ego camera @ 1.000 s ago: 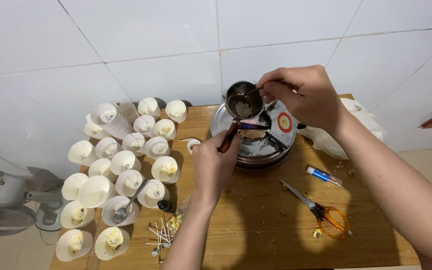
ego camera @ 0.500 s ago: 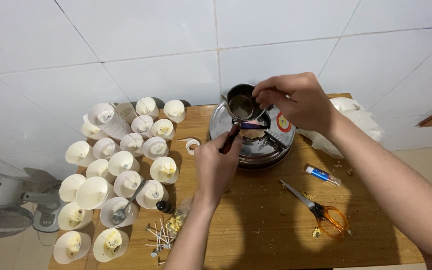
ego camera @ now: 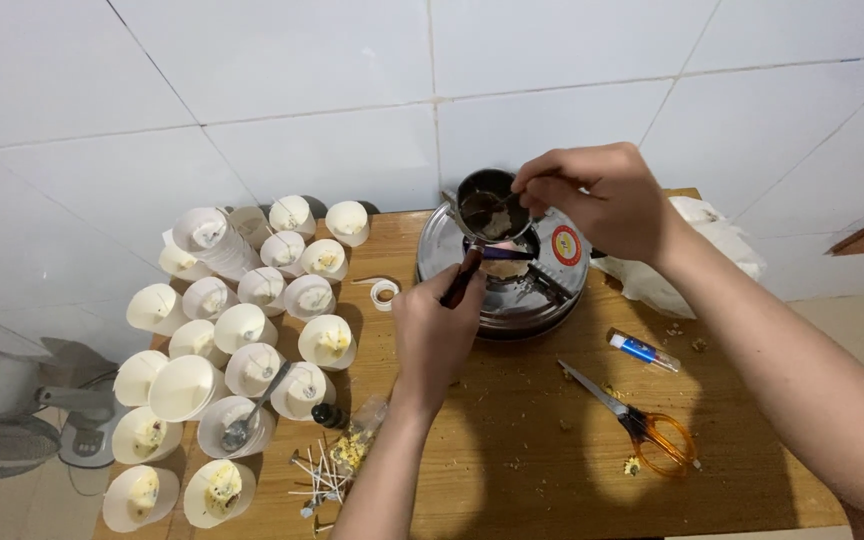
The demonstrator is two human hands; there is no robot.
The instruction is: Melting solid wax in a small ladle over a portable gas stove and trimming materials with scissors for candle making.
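Note:
My left hand [ego camera: 434,325] grips the dark handle of a small metal pot [ego camera: 490,207], held over a round steel burner [ego camera: 522,275] on the wooden table [ego camera: 542,440]. My right hand [ego camera: 597,195] is above the pot's right rim and pinches a thin metal utensil that dips into the pot. The pot holds a dark, partly pale liquid.
Several white paper cups [ego camera: 252,325] with yellowish filling crowd the table's left side; one holds a spoon [ego camera: 252,415]. Wicks [ego camera: 317,475] and a small dark bottle [ego camera: 329,413] lie near them. Orange-handled scissors [ego camera: 642,420], a glue tube [ego camera: 642,350], a tape roll [ego camera: 386,292], a white bag [ego camera: 697,255] and a fan [ego camera: 2,410] are nearby.
My right hand has shifted slightly right and down over the pot while moving the utensil inside it. The left hand keeps its grip on the handle.

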